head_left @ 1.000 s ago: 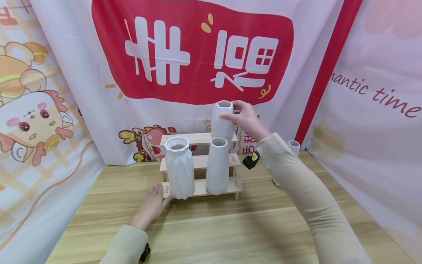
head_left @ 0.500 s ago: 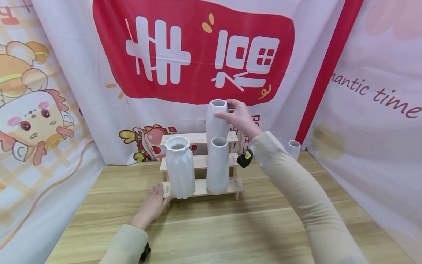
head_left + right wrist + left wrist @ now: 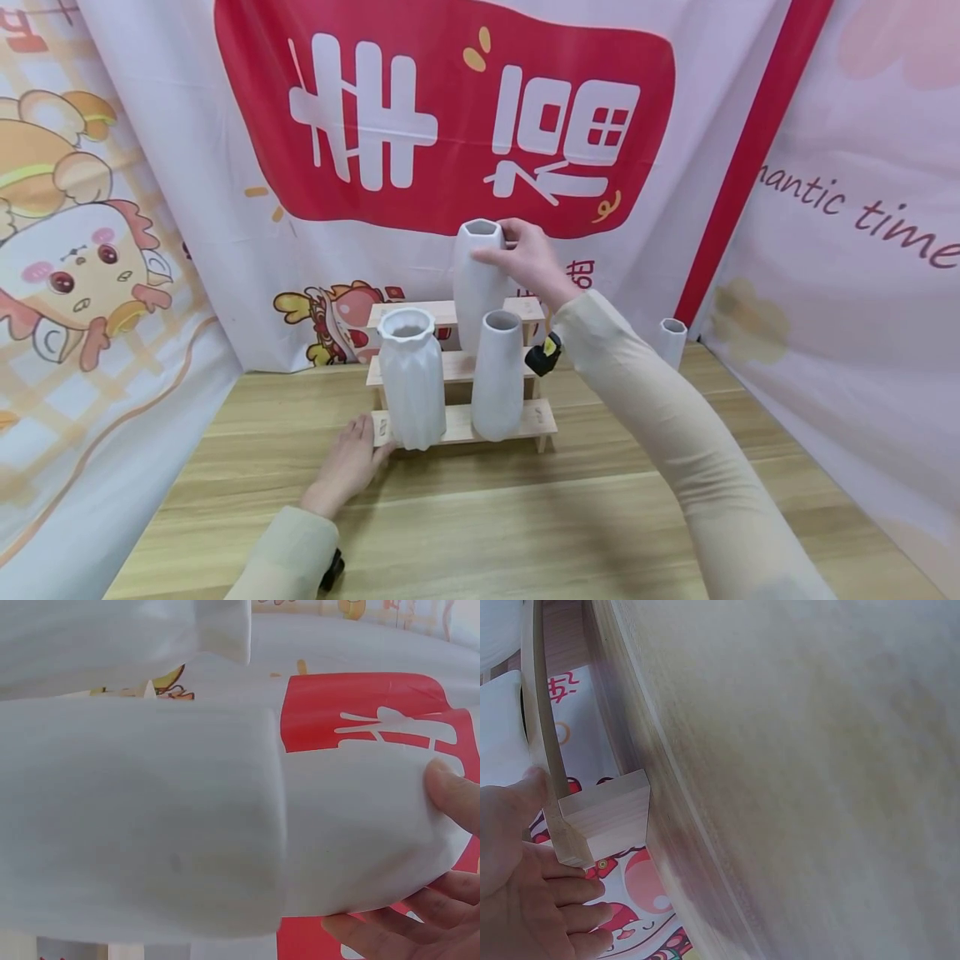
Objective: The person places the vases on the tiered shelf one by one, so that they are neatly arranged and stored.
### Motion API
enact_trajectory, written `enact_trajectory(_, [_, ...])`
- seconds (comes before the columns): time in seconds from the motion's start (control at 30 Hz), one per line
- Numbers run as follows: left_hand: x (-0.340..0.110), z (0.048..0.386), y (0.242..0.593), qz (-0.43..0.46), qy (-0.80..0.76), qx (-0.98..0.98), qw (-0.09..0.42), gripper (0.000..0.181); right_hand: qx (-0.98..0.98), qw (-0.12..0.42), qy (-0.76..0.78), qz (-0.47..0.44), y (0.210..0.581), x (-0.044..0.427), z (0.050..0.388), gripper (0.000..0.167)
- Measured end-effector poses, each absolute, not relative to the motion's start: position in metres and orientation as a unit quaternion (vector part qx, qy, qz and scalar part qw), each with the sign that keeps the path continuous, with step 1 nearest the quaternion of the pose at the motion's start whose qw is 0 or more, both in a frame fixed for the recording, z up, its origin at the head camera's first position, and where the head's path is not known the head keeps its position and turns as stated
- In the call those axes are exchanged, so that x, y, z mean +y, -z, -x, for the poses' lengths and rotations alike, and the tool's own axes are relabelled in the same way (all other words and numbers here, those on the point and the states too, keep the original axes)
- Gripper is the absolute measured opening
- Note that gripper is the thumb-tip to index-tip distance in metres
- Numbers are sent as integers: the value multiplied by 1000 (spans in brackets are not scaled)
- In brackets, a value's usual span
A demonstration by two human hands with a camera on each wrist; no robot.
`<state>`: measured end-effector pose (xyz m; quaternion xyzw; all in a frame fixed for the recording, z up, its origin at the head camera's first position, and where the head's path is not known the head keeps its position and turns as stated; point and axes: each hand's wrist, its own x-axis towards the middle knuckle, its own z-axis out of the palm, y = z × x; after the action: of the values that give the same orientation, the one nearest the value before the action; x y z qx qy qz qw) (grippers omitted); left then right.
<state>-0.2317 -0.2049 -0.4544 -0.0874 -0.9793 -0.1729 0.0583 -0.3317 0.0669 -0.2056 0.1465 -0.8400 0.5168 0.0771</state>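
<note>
A three-step wooden display stand (image 3: 461, 427) bears a fluted white vase (image 3: 412, 387) on its lowest step at left. To the right on that step stands a smooth tapered white vase (image 3: 497, 383). Behind them my right hand (image 3: 528, 254) grips a faceted white vase (image 3: 474, 275) near its rim, thumb on the near side. The front vase hides its base, so I cannot tell whether it touches a step. My left hand (image 3: 348, 458) holds the left end of the lowest step; in the left wrist view its thumb (image 3: 532, 787) presses the board and the fingers lie past its end.
Another white vase (image 3: 671, 340) stands at the table's back right, partly hidden by the right sleeve (image 3: 660, 400). Printed cloth (image 3: 480, 125) hangs behind the wooden table (image 3: 480, 525) and at both sides.
My right hand has carried the faceted vase leftward behind the tapered vase, from the stand's right end towards its middle. The left hand keeps its place on the stand.
</note>
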Motion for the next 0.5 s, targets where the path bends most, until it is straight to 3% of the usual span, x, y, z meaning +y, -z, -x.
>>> enact_trajectory(0.5, [-206,232,453,80,173,-980,50,68,-831,78,-524,-169,202,43,333,54])
